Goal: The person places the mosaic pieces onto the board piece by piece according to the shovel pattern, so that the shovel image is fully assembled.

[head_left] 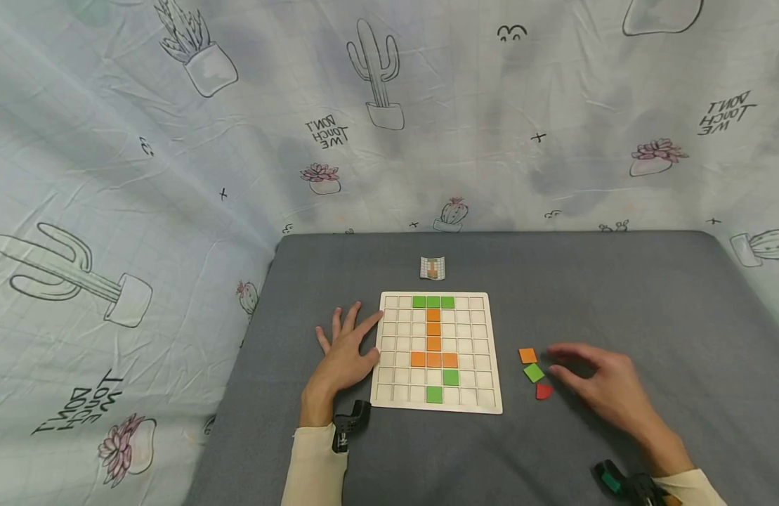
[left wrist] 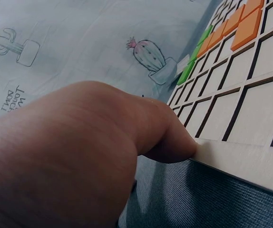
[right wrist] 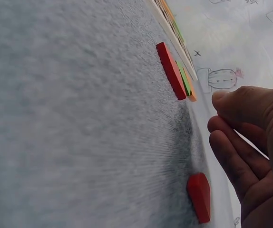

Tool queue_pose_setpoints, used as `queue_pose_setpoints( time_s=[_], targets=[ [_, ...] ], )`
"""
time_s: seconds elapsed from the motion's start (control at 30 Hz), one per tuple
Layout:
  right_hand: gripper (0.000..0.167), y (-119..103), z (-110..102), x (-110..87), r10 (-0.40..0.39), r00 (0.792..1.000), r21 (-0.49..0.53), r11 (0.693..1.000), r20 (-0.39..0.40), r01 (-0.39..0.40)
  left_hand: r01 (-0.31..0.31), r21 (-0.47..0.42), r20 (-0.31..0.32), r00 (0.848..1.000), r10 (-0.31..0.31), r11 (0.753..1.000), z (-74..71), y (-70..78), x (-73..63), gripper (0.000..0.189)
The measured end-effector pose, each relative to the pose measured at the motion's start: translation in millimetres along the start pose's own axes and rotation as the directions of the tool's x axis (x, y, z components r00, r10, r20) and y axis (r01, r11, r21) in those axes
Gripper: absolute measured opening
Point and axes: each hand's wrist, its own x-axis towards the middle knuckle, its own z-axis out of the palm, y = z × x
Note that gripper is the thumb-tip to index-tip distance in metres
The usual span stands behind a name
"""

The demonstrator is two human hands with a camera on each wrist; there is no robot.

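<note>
A pale wooden grid board (head_left: 484,380) lies on the table. Green square tiles (head_left: 433,301) and orange square tiles (head_left: 433,329) sit in its cells, with two more green tiles lower down. My left hand (head_left: 345,360), fingers spread, touches the board's left edge; the left wrist view shows a bent digit against its rim. To the right of the board are a loose orange tile (head_left: 527,355), a green tile (head_left: 533,372) and a red piece (head_left: 544,391). Beside them hovers my right hand (head_left: 607,386), fingers loosely curved around nothing. A second red piece (right wrist: 199,197) lies below it.
Behind the board lies a small printed card (head_left: 433,268) with a grid pattern. Grey cloth covers the table (head_left: 617,295). A patterned curtain (head_left: 465,161) hangs along the back and left sides. Each wrist wears a black camera mount (head_left: 352,419).
</note>
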Motion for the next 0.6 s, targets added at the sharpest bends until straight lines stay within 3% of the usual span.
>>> queue_pose_setpoints(
  time_s=[0.17, 0.6],
  targets=[
    [0.042, 3.9, 3.8, 7.7, -0.024, 0.999, 0.011, 1.0, 0.029, 0.023, 0.026, 0.029, 0.028, 0.999, -0.027, 0.999, -1.4, -0.2, 0.5, 0.071],
    [0.044, 8.1, 9.7, 21.1, -0.094, 0.985, -0.006, 0.995, 0.147, 0.096, 0.04, 0.04, 0.028, 0.999, -0.041, 0.998, -1.5, 0.8, 0.9, 0.072]
  ],
)
